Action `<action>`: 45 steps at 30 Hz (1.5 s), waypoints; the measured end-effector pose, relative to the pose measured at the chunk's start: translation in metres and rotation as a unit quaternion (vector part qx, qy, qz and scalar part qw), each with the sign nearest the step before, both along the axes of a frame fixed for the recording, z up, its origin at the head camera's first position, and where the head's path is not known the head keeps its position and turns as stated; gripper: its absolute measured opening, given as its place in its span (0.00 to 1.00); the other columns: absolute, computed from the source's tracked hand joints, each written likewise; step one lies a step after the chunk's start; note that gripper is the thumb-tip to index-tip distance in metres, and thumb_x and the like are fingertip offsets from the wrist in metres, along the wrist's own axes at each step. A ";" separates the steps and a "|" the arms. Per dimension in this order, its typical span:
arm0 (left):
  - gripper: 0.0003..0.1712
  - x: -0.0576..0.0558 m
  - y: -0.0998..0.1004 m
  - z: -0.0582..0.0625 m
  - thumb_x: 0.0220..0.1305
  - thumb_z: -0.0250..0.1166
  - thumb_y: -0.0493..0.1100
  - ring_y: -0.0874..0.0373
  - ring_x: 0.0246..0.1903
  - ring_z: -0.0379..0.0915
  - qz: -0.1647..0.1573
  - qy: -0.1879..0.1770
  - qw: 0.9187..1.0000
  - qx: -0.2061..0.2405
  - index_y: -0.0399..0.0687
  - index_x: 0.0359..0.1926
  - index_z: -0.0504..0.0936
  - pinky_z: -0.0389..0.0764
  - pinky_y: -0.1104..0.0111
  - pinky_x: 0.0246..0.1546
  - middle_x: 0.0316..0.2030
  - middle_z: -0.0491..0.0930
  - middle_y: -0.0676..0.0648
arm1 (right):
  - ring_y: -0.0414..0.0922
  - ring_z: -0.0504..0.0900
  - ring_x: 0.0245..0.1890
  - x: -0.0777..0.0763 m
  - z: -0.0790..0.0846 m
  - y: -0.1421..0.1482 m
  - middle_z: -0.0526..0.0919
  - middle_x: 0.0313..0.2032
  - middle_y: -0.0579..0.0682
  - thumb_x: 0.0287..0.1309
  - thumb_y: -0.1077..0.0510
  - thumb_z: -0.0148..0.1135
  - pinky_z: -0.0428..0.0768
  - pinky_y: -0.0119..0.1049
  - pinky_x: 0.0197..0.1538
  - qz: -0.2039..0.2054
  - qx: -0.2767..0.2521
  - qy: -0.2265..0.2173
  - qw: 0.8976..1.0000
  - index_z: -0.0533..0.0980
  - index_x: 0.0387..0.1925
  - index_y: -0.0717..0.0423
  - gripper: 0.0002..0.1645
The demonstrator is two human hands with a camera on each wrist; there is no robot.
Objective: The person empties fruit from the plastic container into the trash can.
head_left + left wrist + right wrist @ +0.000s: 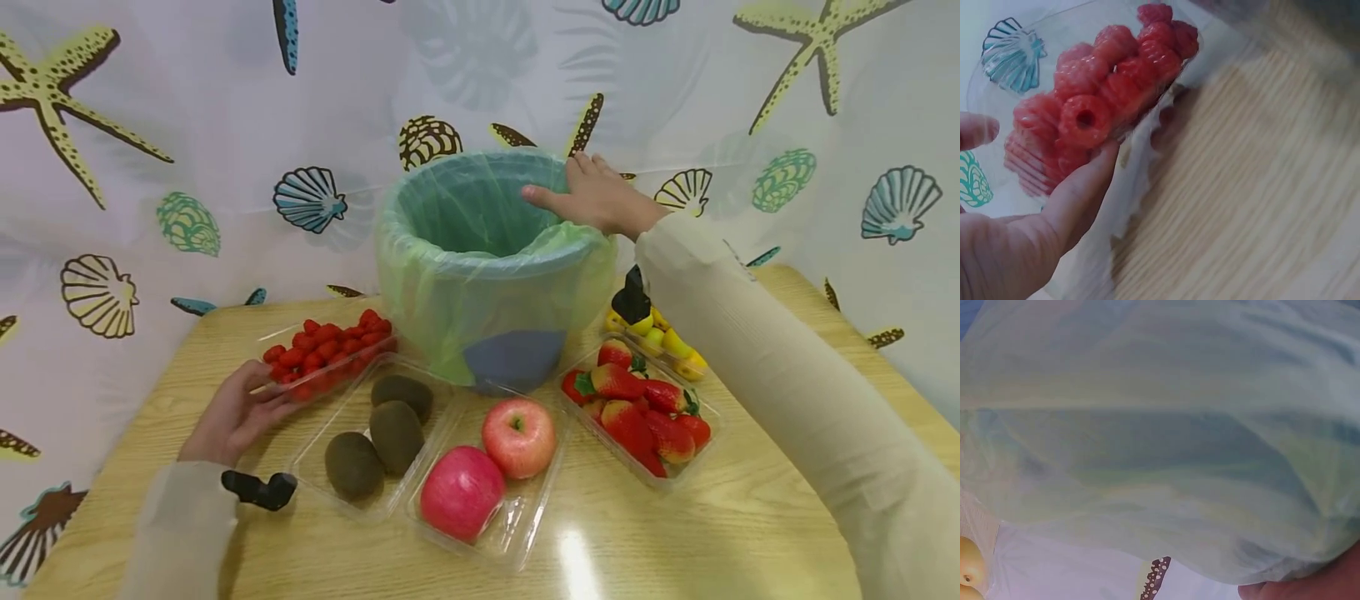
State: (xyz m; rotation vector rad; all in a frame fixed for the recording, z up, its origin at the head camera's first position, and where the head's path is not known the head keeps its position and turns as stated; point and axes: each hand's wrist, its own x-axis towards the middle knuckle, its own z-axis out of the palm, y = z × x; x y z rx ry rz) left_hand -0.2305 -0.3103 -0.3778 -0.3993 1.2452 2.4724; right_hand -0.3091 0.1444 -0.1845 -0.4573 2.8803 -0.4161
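My left hand (243, 412) grips the near left end of a clear plastic container (1200, 47) of red raspberries (326, 350). In the left wrist view the container appears tilted, with one finger along its lower edge. My right hand (600, 196) rests on the right rim of a blue bucket (517, 358), fingers extended and thumb toward the opening. A thin pale-green plastic bag (420, 292) lines the bucket and hangs over its outside. The right wrist view is mostly filled by this bag (1147, 506), with part of the hand at its lower right corner.
Before the bucket, clear trays hold dark brown kiwis (396, 437), a red apple (519, 437) and a pink round fruit (462, 493). At right are strawberries (630, 425) and small yellow fruits (675, 346). A shell-patterned cloth (480, 67) hangs behind the wooden table (675, 542).
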 end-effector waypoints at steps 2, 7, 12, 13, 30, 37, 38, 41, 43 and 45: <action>0.05 0.001 0.003 0.000 0.70 0.51 0.42 0.54 0.39 0.77 0.013 -0.005 1.000 0.002 0.51 0.45 0.68 0.83 0.59 0.43 0.53 0.58 0.48 | 0.59 0.25 0.73 0.001 0.000 0.001 0.26 0.73 0.62 0.66 0.29 0.30 0.31 0.51 0.74 -0.002 0.000 -0.001 1.000 0.29 0.72 0.66 0.55; 0.15 0.005 0.005 0.005 0.69 0.48 0.40 0.52 0.40 0.77 0.042 -0.015 0.998 0.043 0.54 0.55 0.61 0.81 0.56 0.47 0.54 0.60 0.49 | 0.59 0.25 0.73 0.002 0.000 0.000 0.26 0.73 0.62 0.66 0.28 0.30 0.31 0.51 0.74 -0.001 0.003 -0.002 1.000 0.29 0.72 0.66 0.55; 0.17 0.007 0.000 0.017 0.69 0.48 0.39 0.50 0.41 0.77 0.054 0.010 0.996 0.068 0.53 0.57 0.60 0.80 0.54 0.49 0.56 0.58 0.48 | 0.60 0.25 0.73 0.000 0.001 -0.001 0.26 0.73 0.63 0.66 0.28 0.29 0.32 0.52 0.74 0.002 0.009 0.000 1.000 0.29 0.72 0.66 0.56; 0.15 0.007 -0.002 0.020 0.69 0.48 0.38 0.50 0.41 0.77 0.057 0.015 0.996 0.065 0.51 0.55 0.63 0.81 0.54 0.47 0.55 0.60 0.48 | 0.60 0.25 0.73 0.000 0.001 -0.002 0.26 0.73 0.63 0.66 0.28 0.29 0.32 0.52 0.74 0.002 0.011 0.000 1.000 0.29 0.72 0.66 0.56; 0.11 0.010 -0.009 0.072 0.70 0.47 0.38 0.47 0.40 0.79 0.062 0.079 0.994 0.036 0.44 0.45 0.75 0.83 0.52 0.40 0.44 0.75 0.46 | 0.60 0.25 0.73 -0.001 -0.001 -0.005 0.26 0.73 0.63 0.65 0.28 0.30 0.31 0.52 0.74 0.000 0.005 -0.006 1.000 0.28 0.72 0.65 0.56; 0.12 0.003 -0.005 0.096 0.68 0.49 0.39 0.49 0.50 0.71 0.089 0.059 0.993 0.058 0.45 0.50 0.71 0.80 0.51 0.47 0.51 0.67 0.48 | 0.59 0.24 0.73 0.001 0.000 -0.005 0.25 0.73 0.63 0.66 0.28 0.30 0.30 0.52 0.74 0.000 0.010 -0.008 1.000 0.28 0.72 0.65 0.55; 0.12 0.002 -0.005 0.099 0.68 0.49 0.39 0.49 0.52 0.69 0.090 0.061 0.992 0.059 0.45 0.51 0.70 0.80 0.51 0.48 0.52 0.67 0.49 | 0.59 0.24 0.73 0.001 0.000 -0.005 0.25 0.73 0.62 0.66 0.29 0.30 0.30 0.52 0.74 0.000 0.011 -0.007 1.000 0.29 0.72 0.65 0.55; 0.13 0.000 -0.003 0.107 0.68 0.50 0.39 0.51 0.55 0.67 0.090 0.060 0.992 0.057 0.47 0.52 0.68 0.79 0.52 0.49 0.53 0.66 0.50 | 0.59 0.23 0.73 0.001 0.000 -0.005 0.24 0.73 0.63 0.66 0.29 0.30 0.30 0.52 0.74 -0.003 0.012 -0.008 1.000 0.29 0.72 0.65 0.55; 0.13 -0.003 -0.002 0.113 0.68 0.50 0.40 0.51 0.55 0.68 0.089 0.056 0.993 0.056 0.46 0.52 0.69 0.79 0.52 0.49 0.54 0.66 0.50 | 0.59 0.23 0.73 0.001 0.000 -0.005 0.24 0.73 0.63 0.66 0.29 0.31 0.30 0.52 0.74 -0.004 0.012 -0.008 1.000 0.29 0.72 0.65 0.55; 0.13 -0.004 -0.001 0.119 0.68 0.51 0.41 0.52 0.55 0.69 0.088 0.049 0.993 0.059 0.47 0.52 0.70 0.79 0.53 0.50 0.54 0.66 0.51 | 0.59 0.23 0.73 0.001 0.001 -0.005 0.24 0.72 0.63 0.66 0.28 0.30 0.30 0.52 0.74 -0.005 0.014 -0.010 1.000 0.29 0.72 0.65 0.55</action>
